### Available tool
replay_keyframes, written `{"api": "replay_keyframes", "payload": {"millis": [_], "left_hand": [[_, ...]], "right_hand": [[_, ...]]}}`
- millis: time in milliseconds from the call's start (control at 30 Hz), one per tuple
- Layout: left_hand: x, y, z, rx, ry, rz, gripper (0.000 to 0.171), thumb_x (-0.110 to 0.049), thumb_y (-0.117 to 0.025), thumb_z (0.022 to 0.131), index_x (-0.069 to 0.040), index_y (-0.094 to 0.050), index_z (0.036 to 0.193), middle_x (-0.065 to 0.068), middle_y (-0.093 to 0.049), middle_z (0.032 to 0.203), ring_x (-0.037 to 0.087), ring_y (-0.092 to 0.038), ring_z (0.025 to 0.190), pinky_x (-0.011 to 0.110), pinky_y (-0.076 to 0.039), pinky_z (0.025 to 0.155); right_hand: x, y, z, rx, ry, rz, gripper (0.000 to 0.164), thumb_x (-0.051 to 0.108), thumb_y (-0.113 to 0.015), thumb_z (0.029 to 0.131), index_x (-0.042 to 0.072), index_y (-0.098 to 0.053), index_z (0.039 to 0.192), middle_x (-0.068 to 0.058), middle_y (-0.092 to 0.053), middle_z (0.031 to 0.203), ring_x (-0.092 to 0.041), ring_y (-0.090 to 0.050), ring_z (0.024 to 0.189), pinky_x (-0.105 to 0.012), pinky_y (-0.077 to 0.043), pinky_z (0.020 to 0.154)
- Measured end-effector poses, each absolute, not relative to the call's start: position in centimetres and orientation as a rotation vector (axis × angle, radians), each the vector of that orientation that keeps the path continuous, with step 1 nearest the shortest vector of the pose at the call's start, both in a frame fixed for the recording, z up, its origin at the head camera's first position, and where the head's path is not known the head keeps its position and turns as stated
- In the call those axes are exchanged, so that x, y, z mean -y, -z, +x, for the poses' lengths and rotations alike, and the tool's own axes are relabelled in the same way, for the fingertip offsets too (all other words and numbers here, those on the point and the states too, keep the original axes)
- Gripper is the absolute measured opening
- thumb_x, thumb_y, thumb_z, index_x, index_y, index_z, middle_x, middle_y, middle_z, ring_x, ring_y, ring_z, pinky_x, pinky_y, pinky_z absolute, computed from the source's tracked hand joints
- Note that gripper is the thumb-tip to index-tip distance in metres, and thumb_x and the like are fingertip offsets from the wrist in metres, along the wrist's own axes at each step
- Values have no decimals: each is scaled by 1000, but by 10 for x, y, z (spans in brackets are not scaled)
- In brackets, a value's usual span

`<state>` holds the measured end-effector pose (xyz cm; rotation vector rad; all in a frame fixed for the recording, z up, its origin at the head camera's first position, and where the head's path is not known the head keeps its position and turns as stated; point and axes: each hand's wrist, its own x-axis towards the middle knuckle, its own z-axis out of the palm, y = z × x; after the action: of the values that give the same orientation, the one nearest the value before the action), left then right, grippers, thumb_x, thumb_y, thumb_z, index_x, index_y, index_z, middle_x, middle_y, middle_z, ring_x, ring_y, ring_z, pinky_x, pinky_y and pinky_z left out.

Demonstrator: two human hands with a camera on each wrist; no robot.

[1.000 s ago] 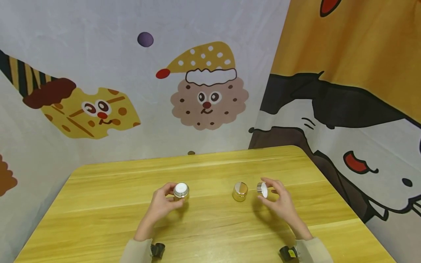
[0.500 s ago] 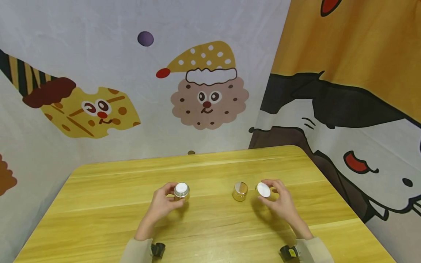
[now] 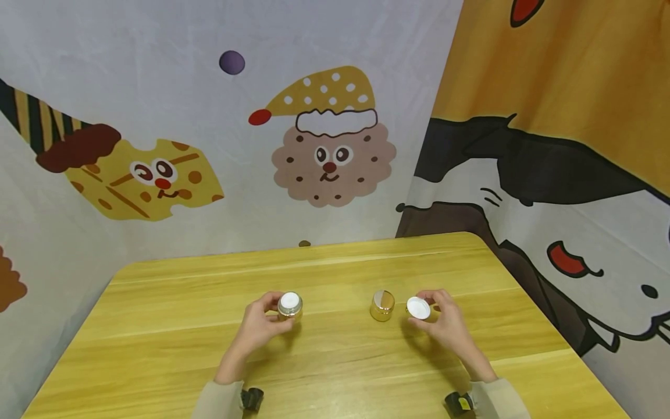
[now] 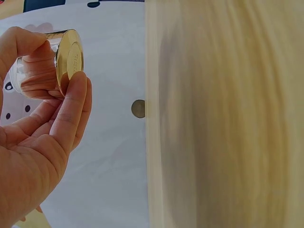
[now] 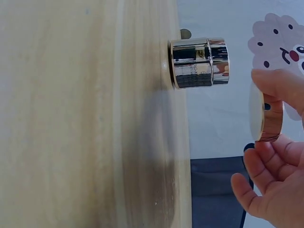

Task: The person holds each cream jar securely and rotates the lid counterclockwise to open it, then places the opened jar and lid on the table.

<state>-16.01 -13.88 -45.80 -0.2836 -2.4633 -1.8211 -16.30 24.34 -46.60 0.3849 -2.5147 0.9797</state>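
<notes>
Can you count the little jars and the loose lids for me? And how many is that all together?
Jars: 2 (the held jar in the left hand and the standing jar on the table)
Loose lids: 1 (the lid in the right hand)
Total: 3

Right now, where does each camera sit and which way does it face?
Head: worn on the head, facing forward and down at the table; left hand, right hand and sleeves show.
Left wrist: worn there, facing the held jar; only left hand shows.
Right wrist: worn there, facing the held lid; only right hand shows.
Head and right wrist share the standing jar.
</notes>
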Motion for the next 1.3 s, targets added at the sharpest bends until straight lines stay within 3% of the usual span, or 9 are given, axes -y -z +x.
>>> {"api": "replay_keyframes", "payload": {"millis": [633,1300], "left_hand": [[138,461,-162,2481,1819,-262,47,6,-77,66,6,-59,109,13,-59,99,23,-57,89,29,-55,73],[135,454,-159,2501,1812,-245,47,8,-76,65,7,-59,110,13,-59,98,25,-57,89,31,-55,73]], "right_hand": [[-244,473,-162,2814,-1034,291,51,13,-88,58,3,-59,98,-4,-55,91,-17,-52,83,-26,-45,69],[-246,474,-163,2888,-1079,351,51,15,-89,56,3,-56,93,-2,-54,83,-15,-48,74,-24,-41,64]]}}
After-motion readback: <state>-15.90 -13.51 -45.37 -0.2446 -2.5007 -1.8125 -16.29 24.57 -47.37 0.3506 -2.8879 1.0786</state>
